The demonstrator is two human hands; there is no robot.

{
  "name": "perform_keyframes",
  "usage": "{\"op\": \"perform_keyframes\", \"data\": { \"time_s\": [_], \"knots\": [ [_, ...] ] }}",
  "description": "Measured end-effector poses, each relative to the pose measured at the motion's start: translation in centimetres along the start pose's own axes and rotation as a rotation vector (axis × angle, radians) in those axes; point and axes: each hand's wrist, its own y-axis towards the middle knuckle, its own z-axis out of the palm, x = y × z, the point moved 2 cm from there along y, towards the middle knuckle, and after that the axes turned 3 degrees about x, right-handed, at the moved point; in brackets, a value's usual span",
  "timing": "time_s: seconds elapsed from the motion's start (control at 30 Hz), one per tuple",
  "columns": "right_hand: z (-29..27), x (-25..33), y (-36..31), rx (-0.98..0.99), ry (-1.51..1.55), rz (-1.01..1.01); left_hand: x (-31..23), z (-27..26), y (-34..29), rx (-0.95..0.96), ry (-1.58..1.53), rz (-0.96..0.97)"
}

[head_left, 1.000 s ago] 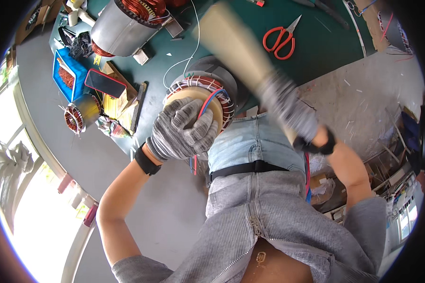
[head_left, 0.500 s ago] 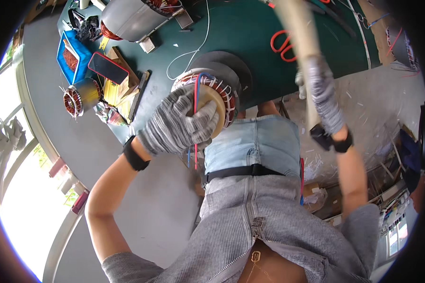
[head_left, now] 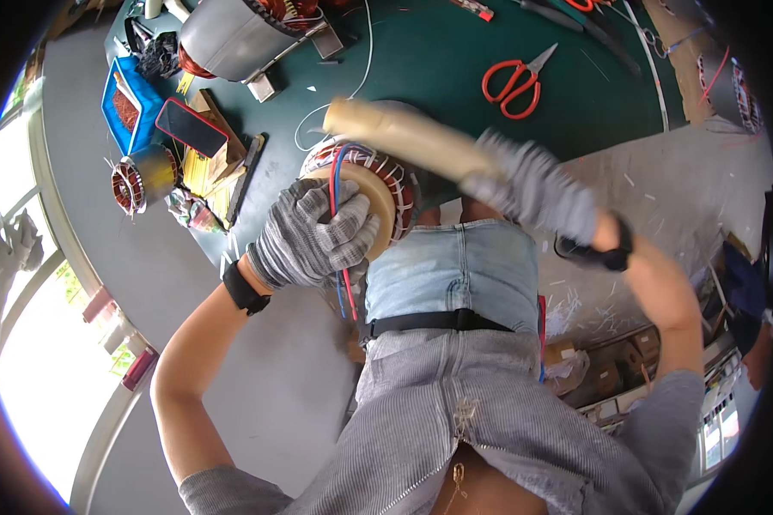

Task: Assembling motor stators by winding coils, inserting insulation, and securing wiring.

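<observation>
Wound motor stator (head_left: 406, 196): ring of reddish-brown windings bound with white lacing, a tan disc (head_left: 383, 202) set against its near face. Red and blue leads (head_left: 334, 182) arch over the disc and hang below it. Stator sits at the near edge of the green bench (head_left: 438, 56), in front of the person's waist.

Left hand (head_left: 318, 230), in a grey knit glove: against the stator's left side, fingers bent over the disc, leads running along them; palm hidden, so cannot tell whether it grips or only presses. Right hand (head_left: 537, 189), same glove, to the stator's right: closed around a pale tan club (head_left: 408, 142), motion-blurred. Club crosses above the stator, hiding part of its far rim; contact cannot be told.

Left of stator: phone (head_left: 191, 127), blue tray (head_left: 118, 110), smaller stator (head_left: 129, 189). Beyond it, upper left: large grey motor housing (head_left: 232, 43). Upper right: red-handled scissors (head_left: 517, 86).
</observation>
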Motion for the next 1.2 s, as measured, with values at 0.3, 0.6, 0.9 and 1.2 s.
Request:
{"op": "perform_keyframes", "data": {
  "time_s": [0.3,0.6,0.9,1.2],
  "knots": [
    [-2.1,-1.1,1.4,0.129,0.214,0.135,-0.6,-0.6,0.3,-0.029,0.007,-0.092],
    [-2.7,0.7,1.4,0.177,0.203,0.246,-1.7,0.1,-0.3,-0.059,0.008,-0.242],
    [-1.3,-0.2,-0.5,0.07,0.594,0.4,-3.5,1.1,0.5,-0.343,0.118,-0.564],
    [-1.8,-1.1,-1.1,-0.029,0.686,0.318,-4.6,1.5,1.4,-0.44,0.135,-0.682]
  ]
}}
